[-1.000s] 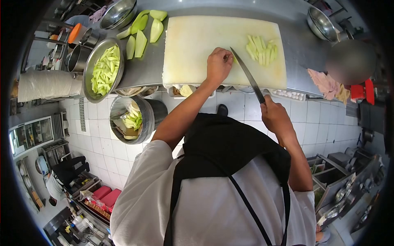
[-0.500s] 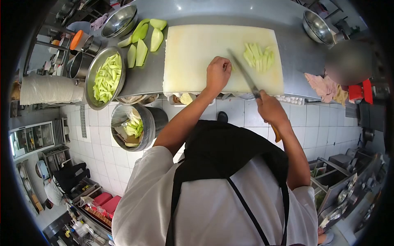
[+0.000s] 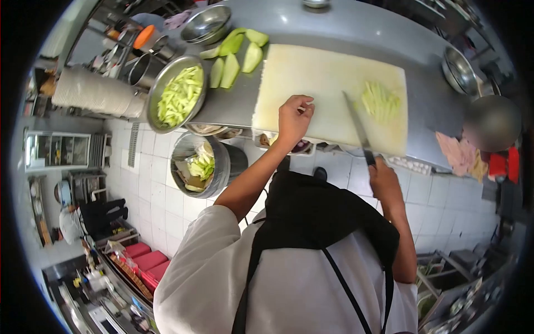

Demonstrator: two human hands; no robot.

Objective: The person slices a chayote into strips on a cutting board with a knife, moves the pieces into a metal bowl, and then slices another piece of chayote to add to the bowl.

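My right hand (image 3: 385,181) is closed on the handle of a kitchen knife (image 3: 359,129). The long blade slants over the right half of a white cutting board (image 3: 320,72), its tip pointing away from me. Right of the blade lies a bunch of pale green vegetable strips (image 3: 381,101). Over the board's front left part, my left hand (image 3: 295,119) has loosely curled fingers, with a gap at the thumb and nothing visible in them. Several larger peeled vegetable pieces (image 3: 230,70) lie left of the board. A metal bowl (image 3: 152,106) beside them holds many cut strips (image 3: 179,99).
Below the counter's left front edge stands a lined bin (image 3: 229,170) with vegetable scraps. Metal bowls (image 3: 207,25) sit at the back left, and more bowls (image 3: 459,69) at the right. A pink cloth (image 3: 455,151) lies at the right edge. Another person (image 3: 92,220) is at far left.
The view has shifted, so the counter appears tilted and further right. My left hand has moved left, away from the blade, and its fingers have loosened. The knife stays in my right hand.
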